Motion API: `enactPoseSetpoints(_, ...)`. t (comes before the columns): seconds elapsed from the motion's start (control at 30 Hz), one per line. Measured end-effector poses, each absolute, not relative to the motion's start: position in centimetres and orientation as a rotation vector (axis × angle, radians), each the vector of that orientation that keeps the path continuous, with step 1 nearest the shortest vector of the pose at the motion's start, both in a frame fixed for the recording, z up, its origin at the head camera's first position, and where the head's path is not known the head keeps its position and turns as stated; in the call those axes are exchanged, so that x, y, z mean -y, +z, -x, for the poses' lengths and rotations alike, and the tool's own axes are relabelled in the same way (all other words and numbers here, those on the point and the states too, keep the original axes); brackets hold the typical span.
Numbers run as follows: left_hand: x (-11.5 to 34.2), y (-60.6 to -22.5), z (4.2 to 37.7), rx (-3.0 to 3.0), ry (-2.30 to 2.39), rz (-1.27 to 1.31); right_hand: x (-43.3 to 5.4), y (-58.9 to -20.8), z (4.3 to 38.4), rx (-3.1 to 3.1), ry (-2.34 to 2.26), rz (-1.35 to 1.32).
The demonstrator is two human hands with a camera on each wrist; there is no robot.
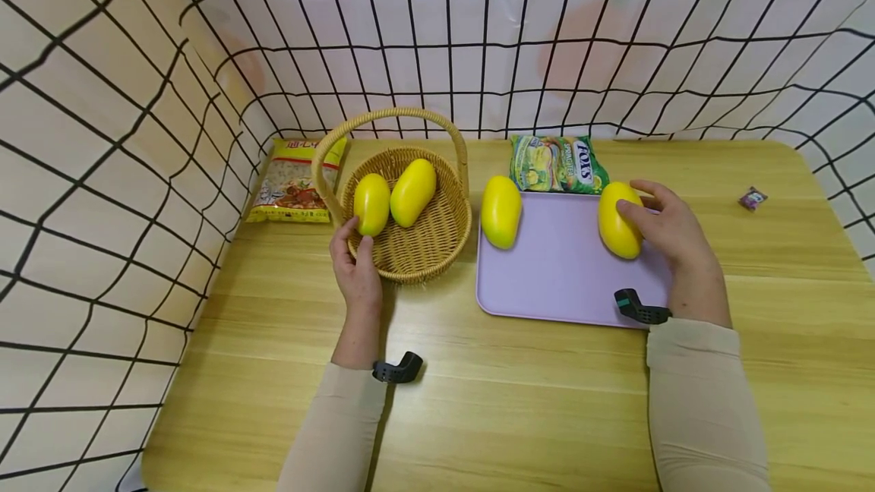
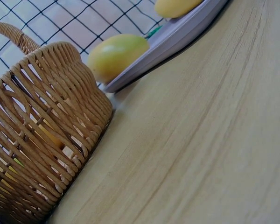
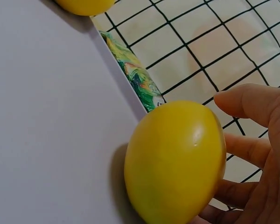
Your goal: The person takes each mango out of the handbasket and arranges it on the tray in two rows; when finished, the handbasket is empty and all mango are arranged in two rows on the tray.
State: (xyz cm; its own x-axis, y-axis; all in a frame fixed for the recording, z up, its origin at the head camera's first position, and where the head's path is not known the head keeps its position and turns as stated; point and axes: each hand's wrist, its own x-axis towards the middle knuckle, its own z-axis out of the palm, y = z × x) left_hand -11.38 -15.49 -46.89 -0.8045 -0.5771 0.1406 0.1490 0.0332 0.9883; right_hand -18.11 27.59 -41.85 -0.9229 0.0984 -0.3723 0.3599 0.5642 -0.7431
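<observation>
On the right part of the lilac tray (image 1: 560, 272) lies a yellow mango (image 1: 619, 220). My right hand (image 1: 673, 230) is at its right side; in the right wrist view the thumb (image 3: 245, 101) stands apart from the mango (image 3: 175, 161), while other fingers are beside or behind it. My left hand (image 1: 357, 268) holds the front-left rim of the wicker basket (image 1: 427, 253), next to a mango (image 1: 371, 203) inside. A second mango (image 1: 413, 192) leans in the basket. The left wrist view shows the basket's side (image 2: 51, 126) but not the hand.
Another mango (image 1: 501, 211) lies on the tray's left end. Behind the tray is a green Fox's candy bag (image 1: 557, 164). A yellow food packet (image 1: 290, 181) lies left of the basket, and a small purple wrapped candy (image 1: 753, 198) at far right. Grid-patterned cloth walls (image 1: 472, 36) border the table.
</observation>
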Motion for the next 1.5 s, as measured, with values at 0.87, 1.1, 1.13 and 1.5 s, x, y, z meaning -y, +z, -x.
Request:
enactPoseSetpoints(0.87, 15.6, -46.8, 11.3, 1.781, -1.87, -0.414, -17.0, -35.3, 13.2, -2.613, -1.297, 0.392)
enactPoseSetpoints(1.1, 15.7, -46.9, 11.3, 1.782, -1.872, -0.427, -11.6, -37.0, 12.4, -2.539, -1.351, 0.691)
enactPoseSetpoints(1.13, 15.7, -46.9, 11.3, 1.783, -1.872, -0.43, -10.8, -37.2, 12.3, -2.522, -1.367, 0.705)
enactPoseSetpoints(1.5, 15.7, -46.8, 11.2, 1.816, -1.829, -0.442, -4.1, -38.4, 12.9, -2.429, -1.615, 0.512)
